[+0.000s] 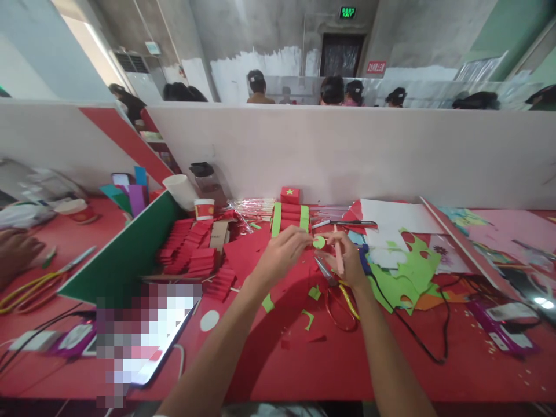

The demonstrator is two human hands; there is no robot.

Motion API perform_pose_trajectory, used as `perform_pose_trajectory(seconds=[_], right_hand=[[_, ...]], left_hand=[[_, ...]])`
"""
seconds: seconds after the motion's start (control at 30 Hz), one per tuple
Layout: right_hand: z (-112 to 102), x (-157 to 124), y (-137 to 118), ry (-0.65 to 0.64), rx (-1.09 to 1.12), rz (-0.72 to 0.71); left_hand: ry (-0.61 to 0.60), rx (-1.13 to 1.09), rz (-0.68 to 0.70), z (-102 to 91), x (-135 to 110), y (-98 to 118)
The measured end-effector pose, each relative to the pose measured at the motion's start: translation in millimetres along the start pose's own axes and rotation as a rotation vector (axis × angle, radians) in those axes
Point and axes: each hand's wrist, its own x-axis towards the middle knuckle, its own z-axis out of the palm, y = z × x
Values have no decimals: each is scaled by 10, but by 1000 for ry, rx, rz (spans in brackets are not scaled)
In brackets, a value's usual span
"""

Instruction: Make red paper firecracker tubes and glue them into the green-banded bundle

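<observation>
A small light-green paper circle is between my two hands above the red table. My left hand has its fingertips pinched at the circle's left edge. In my right hand a pink pen stands roughly upright between the fingers, while the thumb and a fingertip reach the circle's right side. Scissors with red and yellow handles lie just below my right hand. Beyond my left hand stands a bundle of red paper rolls with green bands, and a red block with a green star sits behind it.
Green cut-out sheets and white paper lie at right, beside a black cable. Folded red paper pieces are piled at left by a green divider. A tablet lies at front left. Another person's hand is at far left.
</observation>
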Motion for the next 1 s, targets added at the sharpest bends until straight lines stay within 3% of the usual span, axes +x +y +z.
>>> perform_pose_trajectory(seconds=[0.1, 0.2, 0.5, 0.63, 0.77, 1.0], right_hand=[[23, -11, -51, -12, 28, 28], [11, -13, -89, -18, 26, 30], [55, -19, -52, -68, 100, 16], [83, -29, -24, -79, 33, 26], [77, -40, 1, -125, -60, 22], [196, 92, 32, -309, -427, -49]], left_hand=[[-27, 128, 183, 57, -97, 14], [27, 146, 283, 98, -158, -30], [37, 163, 308, 129, -206, -88], [2, 174, 204, 128, -240, -97], [-48, 257, 4, -62, -289, -280], [-386, 574, -372, -552, -598, -853]])
